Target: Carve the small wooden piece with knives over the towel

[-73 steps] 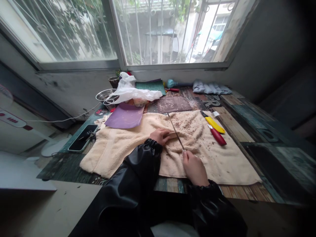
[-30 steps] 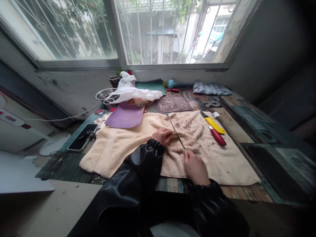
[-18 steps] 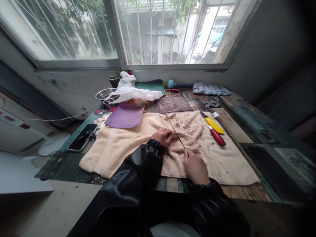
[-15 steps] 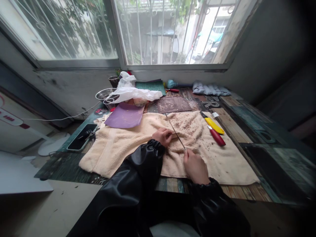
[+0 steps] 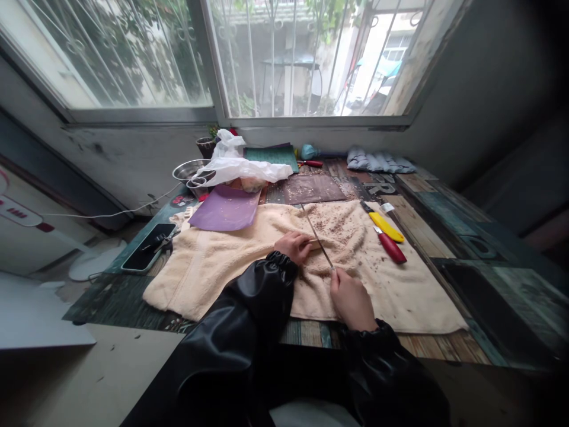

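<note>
My right hand (image 5: pixel 353 298) is closed around the near end of a long thin dark file (image 5: pixel 317 239), which slants away to the far left above the towel. The fingers of my left hand (image 5: pixel 294 247) are pinched on a small pale stick (image 5: pixel 315 241), most of it hidden by the fingers. The file crosses the stick just right of my left fingertips. Beneath both hands lies a rumpled cream towel (image 5: pixel 200 284), strewn with brown shavings. Right of the hands, a yellow-handled knife (image 5: pixel 387 227) and a red-handled tool (image 5: pixel 391 246) rest on the towel.
A purple sheet (image 5: pixel 225 209) overlaps the towel's far left. Behind it are a white plastic bag (image 5: pixel 253 170), a metal bowl (image 5: pixel 180 172) and a brown mat (image 5: pixel 313 188) with shavings. A phone (image 5: pixel 149 248) lies left; a grey wrapped bundle (image 5: pixel 377 160) is at the back.
The far end of the file has shifted slightly to the right across the stick. Both hands stay in nearly the same place with their holds unchanged.
</note>
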Demonstrator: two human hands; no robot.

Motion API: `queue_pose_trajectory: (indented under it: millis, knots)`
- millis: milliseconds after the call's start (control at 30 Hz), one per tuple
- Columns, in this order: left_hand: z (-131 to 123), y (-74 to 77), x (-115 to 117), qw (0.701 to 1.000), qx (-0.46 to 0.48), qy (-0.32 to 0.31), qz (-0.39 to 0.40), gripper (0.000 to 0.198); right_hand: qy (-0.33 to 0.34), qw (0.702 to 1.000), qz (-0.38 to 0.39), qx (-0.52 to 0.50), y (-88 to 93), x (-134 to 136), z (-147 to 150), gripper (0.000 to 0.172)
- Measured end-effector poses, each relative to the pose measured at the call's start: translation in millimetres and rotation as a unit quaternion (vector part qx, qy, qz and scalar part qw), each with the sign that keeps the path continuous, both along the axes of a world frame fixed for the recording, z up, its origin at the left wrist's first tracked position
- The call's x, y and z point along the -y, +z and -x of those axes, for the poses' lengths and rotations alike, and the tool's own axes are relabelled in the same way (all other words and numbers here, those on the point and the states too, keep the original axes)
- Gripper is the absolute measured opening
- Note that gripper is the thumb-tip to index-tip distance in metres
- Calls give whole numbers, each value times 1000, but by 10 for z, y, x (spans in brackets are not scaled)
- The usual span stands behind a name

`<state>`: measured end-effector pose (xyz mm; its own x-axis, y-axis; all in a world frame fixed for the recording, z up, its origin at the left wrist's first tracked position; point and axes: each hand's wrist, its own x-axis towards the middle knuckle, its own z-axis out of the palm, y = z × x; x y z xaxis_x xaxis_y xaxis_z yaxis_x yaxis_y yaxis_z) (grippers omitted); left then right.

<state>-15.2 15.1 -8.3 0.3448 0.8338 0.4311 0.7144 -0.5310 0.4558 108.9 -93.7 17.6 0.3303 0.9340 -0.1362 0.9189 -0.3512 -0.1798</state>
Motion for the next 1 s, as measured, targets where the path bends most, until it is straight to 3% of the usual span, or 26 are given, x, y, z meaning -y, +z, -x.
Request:
queue_pose_trajectory:
  millis: [433, 1000]
  knots:
    - [-21, -67, -21, 999, 22, 10, -28, 19, 2, 1000, 11, 2, 14, -20, 13, 37]
    - [-48, -42, -9, 1000, 18, 0, -2, 16, 17, 1000, 0, -13, -66, -105, 24, 36]
